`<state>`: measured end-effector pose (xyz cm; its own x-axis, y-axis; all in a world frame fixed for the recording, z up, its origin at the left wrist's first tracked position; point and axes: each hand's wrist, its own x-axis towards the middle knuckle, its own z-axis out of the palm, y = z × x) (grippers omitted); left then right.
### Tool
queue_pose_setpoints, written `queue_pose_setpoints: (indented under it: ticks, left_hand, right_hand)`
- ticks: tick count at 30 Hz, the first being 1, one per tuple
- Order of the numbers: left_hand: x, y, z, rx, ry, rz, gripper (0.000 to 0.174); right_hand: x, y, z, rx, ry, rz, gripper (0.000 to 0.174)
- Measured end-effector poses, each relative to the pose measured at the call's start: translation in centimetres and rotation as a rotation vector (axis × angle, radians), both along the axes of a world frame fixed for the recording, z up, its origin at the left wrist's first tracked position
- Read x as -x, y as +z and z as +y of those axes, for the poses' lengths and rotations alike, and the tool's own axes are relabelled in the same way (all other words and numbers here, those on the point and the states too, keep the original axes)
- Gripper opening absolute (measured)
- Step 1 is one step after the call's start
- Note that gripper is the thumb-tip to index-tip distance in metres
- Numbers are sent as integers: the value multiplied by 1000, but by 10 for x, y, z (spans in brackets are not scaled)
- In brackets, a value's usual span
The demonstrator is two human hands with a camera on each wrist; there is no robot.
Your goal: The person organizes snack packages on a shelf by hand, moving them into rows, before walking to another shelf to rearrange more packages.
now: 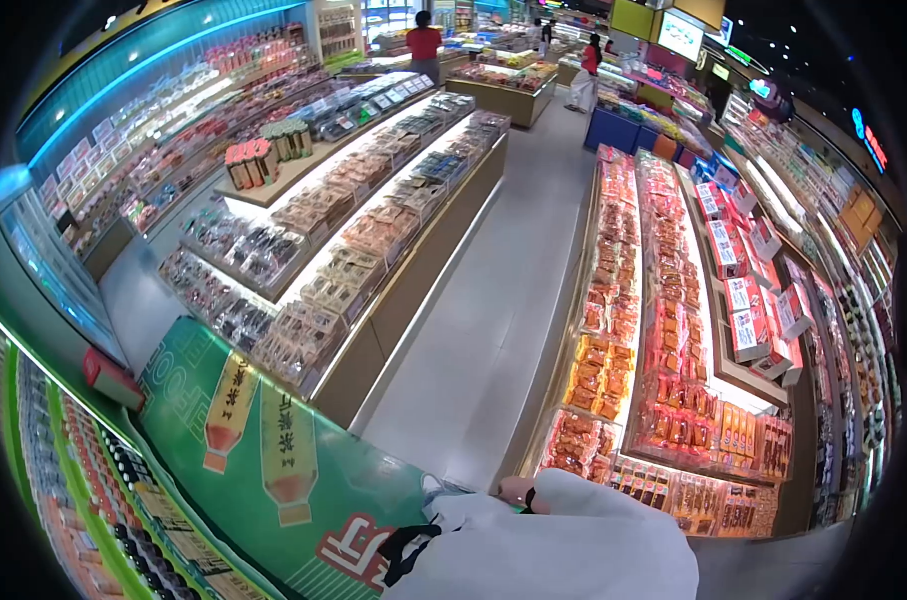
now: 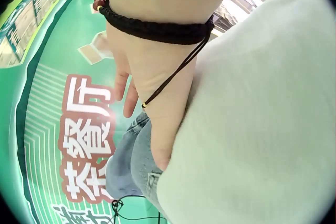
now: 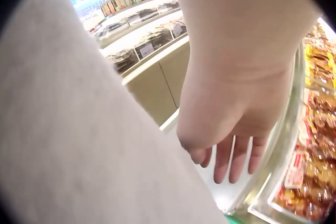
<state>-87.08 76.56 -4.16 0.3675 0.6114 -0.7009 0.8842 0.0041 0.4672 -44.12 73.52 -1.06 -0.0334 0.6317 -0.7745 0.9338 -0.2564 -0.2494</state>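
Observation:
My left hand (image 2: pixel 160 82) hangs beside the white shirt (image 2: pixel 252 108) in the left wrist view, its fingers loose and holding nothing. A black braided bracelet (image 2: pixel 157 30) circles that wrist. Below it show blue jeans (image 2: pixel 126 155) and a green floor graphic (image 2: pixel 52 66) with large white characters. My right hand (image 3: pixel 231 103) hangs with relaxed fingers and nothing in them, in the right wrist view. Nearest to it is a display case of packaged food (image 3: pixel 310 155) on the right. In the head view the white shirt fills the bottom.
A grey aisle (image 1: pixel 474 290) runs ahead between a left display counter (image 1: pixel 374 330) and a right one with red and orange packs (image 1: pixel 669 300). Bottle shelves (image 1: pixel 124 500) stand at lower left. A person in red (image 1: pixel 424 45) and another person (image 1: pixel 586 75) are farther off.

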Motion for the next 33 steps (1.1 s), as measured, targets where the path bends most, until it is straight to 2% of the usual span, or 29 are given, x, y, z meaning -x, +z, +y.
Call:
queue_pose_setpoints:
  ticks: [2, 5, 8, 10, 11, 15, 18, 19, 20, 22, 24, 25, 26, 28, 29, 31, 32, 33]
  left_hand:
    - [16, -7, 19, -22, -38, 40, 50]
    - [26, -12, 42, -39, -78, 88, 47]
    - [36, -21, 60, -43, -116, 132, 44]
    - [43, -19, 76, -39, -145, 170, 43]
    - [49, -17, 86, -38, -165, 193, 42]
    - [49, -9, 161, -18, -393, 199, 40]
    - [20, -2, 220, 10, -580, 190, 38]
    - [-10, 8, 241, 17, -640, 186, 38]
    - [-31, 19, 263, 25, -700, 182, 38]
    - [-49, 25, 305, 38, -807, 165, 37]
    - [-84, 48, 349, 57, -900, 148, 37]
    - [-82, 52, 366, 69, -946, 143, 36]
    - [-91, 53, 394, 66, -949, 137, 36]
    - [-110, 46, 440, 77, -1195, 107, 30]
    - [-118, 47, 459, 66, -1230, 102, 30]
    - [-133, 53, 495, 60, -1326, 114, 30]
    - [-140, 50, 509, 68, -1382, 122, 30]
    - [-146, 52, 523, 71, -1354, 89, 28]
  right_hand:
    - [0, 7, 37, -113, -142, 155, 36]
    - [-5, 9, 97, -141, -141, 204, 35]
    - [-22, -1, 131, -225, -180, 240, 34]
    - [-33, -1, 141, -242, -393, 239, 34]
    - [-40, 0, 139, -253, -502, 271, 33]
    - [-57, -19, 98, -341, -603, 167, 32]
    - [-49, -36, 49, -191, -705, 84, 33]
    - [-44, -55, 34, -88, -680, 16, 34]
    - [-37, -37, 26, 79, -771, 32, 36]
    - [-19, -23, 10, 95, -660, -26, 38]
    - [-11, -51, 2, 219, -713, 62, 41]
    - [-4, -46, 17, 220, -715, 64, 41]
    - [-1, -39, 31, 198, -833, 68, 44]
    - [-3, -26, 54, 103, -998, 90, 45]
    - [0, -32, 73, 13, -1056, 126, 45]
    - [-4, 3, 128, -68, -1197, 159, 38]
    - [-9, 10, 148, -133, -1153, 136, 35]
    - [-13, 20, 168, -245, -1198, 98, 34]
